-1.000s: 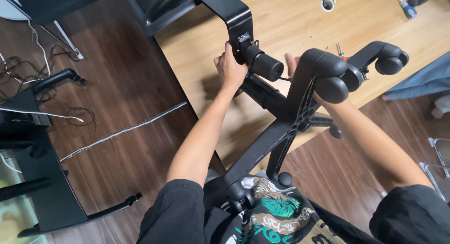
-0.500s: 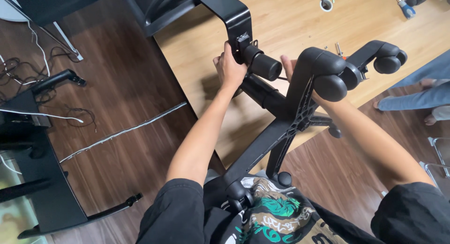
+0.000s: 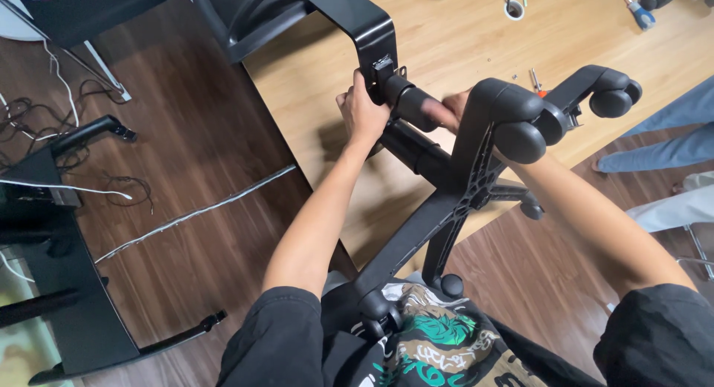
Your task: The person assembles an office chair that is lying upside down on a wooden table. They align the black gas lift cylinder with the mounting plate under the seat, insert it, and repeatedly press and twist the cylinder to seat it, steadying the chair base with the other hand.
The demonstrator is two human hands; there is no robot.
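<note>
Hands meet at the black gas cylinder (image 3: 413, 104) of an upturned chair base (image 3: 476, 171), held over the wooden board (image 3: 446, 37) on the floor. Left hand (image 3: 362, 113) is closed around the cylinder's upper end beside the black seat bracket (image 3: 357, 18); right hand (image 3: 455, 108) grips it too (mostly hidden behind a caster (image 3: 520, 141))

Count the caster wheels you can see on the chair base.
5: casters at upper right, under the near arm, mid right, by the shirt and at the lap; none seem hidden.
</note>
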